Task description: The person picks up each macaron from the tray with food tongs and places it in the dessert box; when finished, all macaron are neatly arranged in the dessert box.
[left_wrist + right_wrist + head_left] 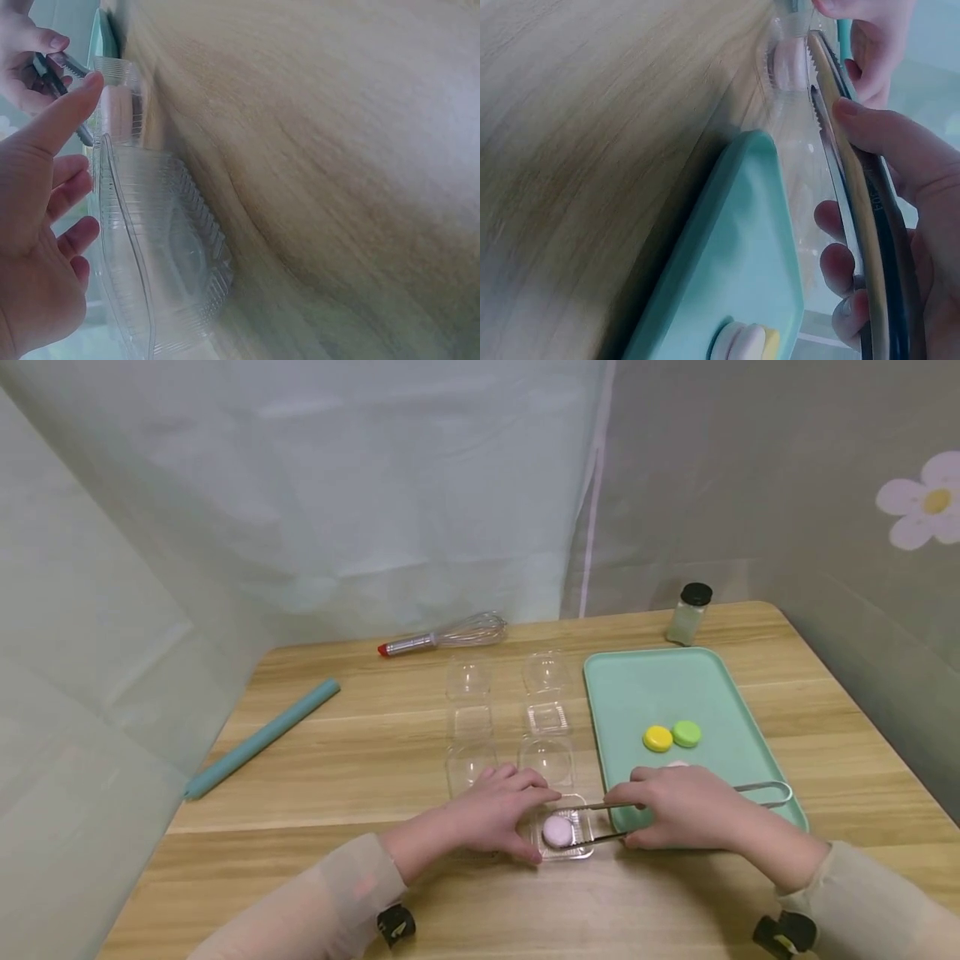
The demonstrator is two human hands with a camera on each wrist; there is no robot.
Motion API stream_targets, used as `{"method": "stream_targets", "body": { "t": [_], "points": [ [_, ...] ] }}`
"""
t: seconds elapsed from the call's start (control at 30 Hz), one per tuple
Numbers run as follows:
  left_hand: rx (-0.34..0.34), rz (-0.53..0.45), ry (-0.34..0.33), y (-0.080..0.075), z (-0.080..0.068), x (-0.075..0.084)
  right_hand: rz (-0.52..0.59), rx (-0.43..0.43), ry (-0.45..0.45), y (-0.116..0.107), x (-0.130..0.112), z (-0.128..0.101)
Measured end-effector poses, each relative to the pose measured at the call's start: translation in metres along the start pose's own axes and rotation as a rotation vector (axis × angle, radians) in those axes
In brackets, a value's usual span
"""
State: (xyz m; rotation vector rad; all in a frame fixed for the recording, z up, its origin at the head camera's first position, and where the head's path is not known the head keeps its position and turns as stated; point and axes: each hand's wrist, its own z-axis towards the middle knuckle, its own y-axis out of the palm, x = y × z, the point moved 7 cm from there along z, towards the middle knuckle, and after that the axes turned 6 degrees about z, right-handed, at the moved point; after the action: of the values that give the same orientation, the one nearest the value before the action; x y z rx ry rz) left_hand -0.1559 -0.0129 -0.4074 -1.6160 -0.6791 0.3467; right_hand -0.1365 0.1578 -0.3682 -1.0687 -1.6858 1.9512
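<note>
A pale lilac macaron sits in a square compartment of a clear plastic container near the table's front. My right hand grips metal tongs, whose tips lie on either side of the macaron, close above the compartment. In the right wrist view the serrated tong tips are spread apart beside the macaron. With thumb and forefinger, my left hand holds the container's left corners. A second clear container lies beneath the left hand.
On the green tray lie a yellow macaron, a green macaron and a pale macaron largely hidden behind my right hand. A whisk and a black-lidded jar stand behind. A teal rod lies left.
</note>
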Motion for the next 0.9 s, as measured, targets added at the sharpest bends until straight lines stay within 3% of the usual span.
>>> {"method": "stream_targets", "body": {
  "t": [0.33, 0.57, 0.9],
  "points": [
    [0.03, 0.0, -0.021, -0.003, -0.007, -0.002, 0.1, -0.036, 0.088, -0.003, 0.015, -0.011],
    [0.063, -0.018, -0.054, -0.013, -0.021, -0.015, 0.149, -0.022, 0.117, -0.01, 0.03, -0.019],
    [0.052, -0.036, -0.085, -0.015, -0.044, -0.034, 0.17, 0.027, 0.129, -0.02, 0.049, -0.024]
  ]
}}
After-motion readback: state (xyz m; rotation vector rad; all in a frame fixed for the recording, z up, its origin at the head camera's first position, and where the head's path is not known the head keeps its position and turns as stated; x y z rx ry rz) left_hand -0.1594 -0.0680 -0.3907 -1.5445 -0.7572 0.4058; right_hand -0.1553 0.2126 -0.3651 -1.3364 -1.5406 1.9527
